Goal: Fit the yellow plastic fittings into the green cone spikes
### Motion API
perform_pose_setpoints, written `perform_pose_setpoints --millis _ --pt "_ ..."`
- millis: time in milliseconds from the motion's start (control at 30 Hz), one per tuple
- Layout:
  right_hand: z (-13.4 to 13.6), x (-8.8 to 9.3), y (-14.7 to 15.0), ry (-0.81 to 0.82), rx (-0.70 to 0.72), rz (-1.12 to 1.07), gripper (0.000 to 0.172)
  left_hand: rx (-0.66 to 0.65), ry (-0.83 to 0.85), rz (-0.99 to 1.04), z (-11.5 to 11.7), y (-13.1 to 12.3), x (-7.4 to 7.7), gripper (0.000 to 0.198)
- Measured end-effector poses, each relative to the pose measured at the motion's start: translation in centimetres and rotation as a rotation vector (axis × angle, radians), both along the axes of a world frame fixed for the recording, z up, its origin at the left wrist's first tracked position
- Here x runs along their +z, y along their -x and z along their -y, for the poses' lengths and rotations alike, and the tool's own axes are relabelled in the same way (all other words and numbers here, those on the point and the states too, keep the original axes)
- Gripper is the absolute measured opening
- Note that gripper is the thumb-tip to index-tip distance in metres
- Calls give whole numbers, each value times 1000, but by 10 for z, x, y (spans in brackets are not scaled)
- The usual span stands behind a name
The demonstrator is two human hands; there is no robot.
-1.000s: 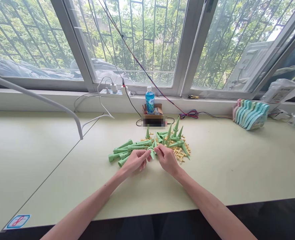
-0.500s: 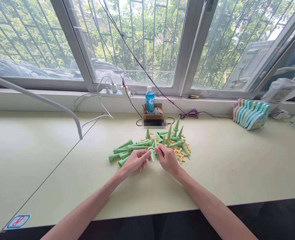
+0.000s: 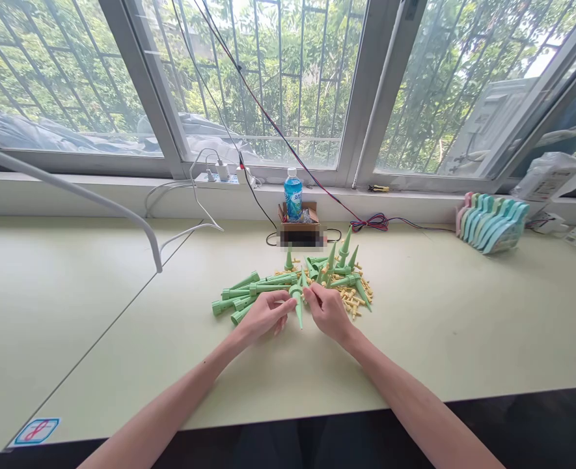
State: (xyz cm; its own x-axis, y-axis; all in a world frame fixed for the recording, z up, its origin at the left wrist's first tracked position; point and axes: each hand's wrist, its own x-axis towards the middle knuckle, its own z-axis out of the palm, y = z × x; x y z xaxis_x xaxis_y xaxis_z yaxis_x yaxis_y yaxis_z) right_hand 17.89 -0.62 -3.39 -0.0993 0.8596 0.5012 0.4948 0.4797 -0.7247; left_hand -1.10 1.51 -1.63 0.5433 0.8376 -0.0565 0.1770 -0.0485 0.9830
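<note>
Wide across the scene, the pale bench [image 3: 444, 299], flat and smooth from left to right. In the middle of it, a busy cluster of green spikes [image 3: 268, 288], fanned out flat on the left, tangled on the right with several points aimed upward. In from the near side, now, left hand [image 3: 263, 312] and right hand [image 3: 329, 312], close together at the cluster's near edge. Left fingers gripping the held spike [image 3: 298, 311], thumb tip against its side near the collar. Right fingers drawn into a pinch just beside the same collar; anything between them hidden, impossible to tell.

And the held spike, right at the centre, between the two hands, point tilted down toward the near side! Light by the look of it, and stiff; probably easy to support with fingertips alone. Perhaps slippery along the taper. Best hold: the wide collar or the thick part beside it, well away from the narrow tip. Sturdy enough, at a guess, with the tip as the likeliest weak spot.

On to materials: apparently moulded plastic, soft green, long cone, raised collar, tube-like wide ends on the left-hand spikes. Smallest of all, the yellow pieces [image 3: 353, 303], scattered around the cluster's right side: slim little rods with cross-arms, hard-looking, probably fiddly to pick out singly.
</note>
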Motion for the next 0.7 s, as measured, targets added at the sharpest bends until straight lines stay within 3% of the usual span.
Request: perform_pose_setpoints --millis 333,700 --pt "1 1 0 -25 -9 20 43 11 -90 0 -1 1 -5 29" --pt "4 6 3 -23 -6 11 42 140 -230 91 6 -5 3 37"
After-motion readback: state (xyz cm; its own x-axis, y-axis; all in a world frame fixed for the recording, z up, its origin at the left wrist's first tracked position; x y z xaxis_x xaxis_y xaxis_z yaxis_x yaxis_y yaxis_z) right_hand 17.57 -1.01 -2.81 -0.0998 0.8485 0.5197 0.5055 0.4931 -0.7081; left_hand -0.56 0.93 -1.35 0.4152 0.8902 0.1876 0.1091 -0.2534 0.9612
